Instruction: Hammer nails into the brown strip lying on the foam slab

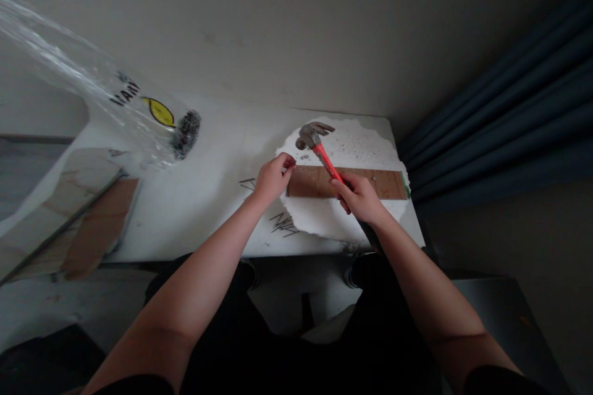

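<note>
- Claw hammer (pixel 319 146), gripped in the closed right hand (pixel 359 197).
- Left hand (pixel 272 177), fingertips pinched at the wooden plank (pixel 365 185) end; pinched item cannot be told.

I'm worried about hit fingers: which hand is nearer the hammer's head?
Left. The left hand pinches at the left end of the board, just below-left of the hammer head; the right hand grips the red handle farther down, toward the lower right.
</note>
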`<state>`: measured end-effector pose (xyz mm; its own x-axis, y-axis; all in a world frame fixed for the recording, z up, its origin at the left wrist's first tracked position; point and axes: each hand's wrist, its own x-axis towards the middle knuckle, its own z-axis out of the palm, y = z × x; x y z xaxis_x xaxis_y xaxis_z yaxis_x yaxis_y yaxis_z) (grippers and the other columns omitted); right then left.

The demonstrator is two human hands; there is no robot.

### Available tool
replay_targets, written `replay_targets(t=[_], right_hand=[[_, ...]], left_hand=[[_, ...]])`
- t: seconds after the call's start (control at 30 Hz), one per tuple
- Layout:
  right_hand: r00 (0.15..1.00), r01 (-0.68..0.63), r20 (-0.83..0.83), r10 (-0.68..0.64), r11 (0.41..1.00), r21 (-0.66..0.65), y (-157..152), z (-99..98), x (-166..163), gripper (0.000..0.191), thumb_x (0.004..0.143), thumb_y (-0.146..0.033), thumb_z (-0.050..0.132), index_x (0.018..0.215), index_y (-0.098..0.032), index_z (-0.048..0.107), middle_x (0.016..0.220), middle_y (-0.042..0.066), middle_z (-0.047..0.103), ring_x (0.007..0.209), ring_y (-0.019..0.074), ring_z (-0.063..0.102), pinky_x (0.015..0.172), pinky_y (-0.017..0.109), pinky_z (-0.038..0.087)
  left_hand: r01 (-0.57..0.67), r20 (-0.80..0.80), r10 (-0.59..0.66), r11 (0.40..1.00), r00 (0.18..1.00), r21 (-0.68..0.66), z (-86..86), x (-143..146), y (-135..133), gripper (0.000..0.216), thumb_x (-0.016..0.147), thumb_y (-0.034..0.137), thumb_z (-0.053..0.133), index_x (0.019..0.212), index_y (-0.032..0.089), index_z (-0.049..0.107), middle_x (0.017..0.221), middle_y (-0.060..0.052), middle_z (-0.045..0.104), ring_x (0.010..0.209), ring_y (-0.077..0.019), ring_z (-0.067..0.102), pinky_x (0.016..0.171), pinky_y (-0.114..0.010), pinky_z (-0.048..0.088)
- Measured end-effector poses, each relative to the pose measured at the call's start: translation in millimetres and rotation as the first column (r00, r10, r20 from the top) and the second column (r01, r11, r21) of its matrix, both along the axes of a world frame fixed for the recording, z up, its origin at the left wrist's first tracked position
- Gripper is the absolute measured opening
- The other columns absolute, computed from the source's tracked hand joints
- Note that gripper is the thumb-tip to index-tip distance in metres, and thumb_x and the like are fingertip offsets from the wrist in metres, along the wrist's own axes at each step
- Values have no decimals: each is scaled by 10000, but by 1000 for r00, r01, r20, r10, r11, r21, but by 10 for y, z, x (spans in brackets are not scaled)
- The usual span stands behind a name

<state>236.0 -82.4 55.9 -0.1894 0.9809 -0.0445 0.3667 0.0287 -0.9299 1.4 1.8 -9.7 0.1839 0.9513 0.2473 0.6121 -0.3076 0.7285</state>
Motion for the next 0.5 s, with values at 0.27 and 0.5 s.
replay_targets(t=[0.27, 0.5], right_hand=[[999, -36, 13, 37, 995, -94, -73, 115, -12, 344, 969, -537, 528, 843, -216, 534, 598, -44, 533, 388, 87, 458, 341, 221, 368], [993, -48, 107, 46, 999, 12, -125, 192, -114, 363, 989, -519, 496, 779, -222, 515, 573, -24, 518, 458, 105, 473, 408, 226, 344]], left_hand=[[-61, 50, 63, 998, 997, -33, -30, 3, -25, 216, 885, 221, 629, 1087, 227, 551, 995, -55, 746, 921, -207, 719, 796, -326, 555], [-72, 84, 74, 997, 994, -34, -73, 12, -25, 283, 889, 217, 633, 1127, 228, 480, 994, -56, 744, 911, -192, 723, 750, -300, 550]])
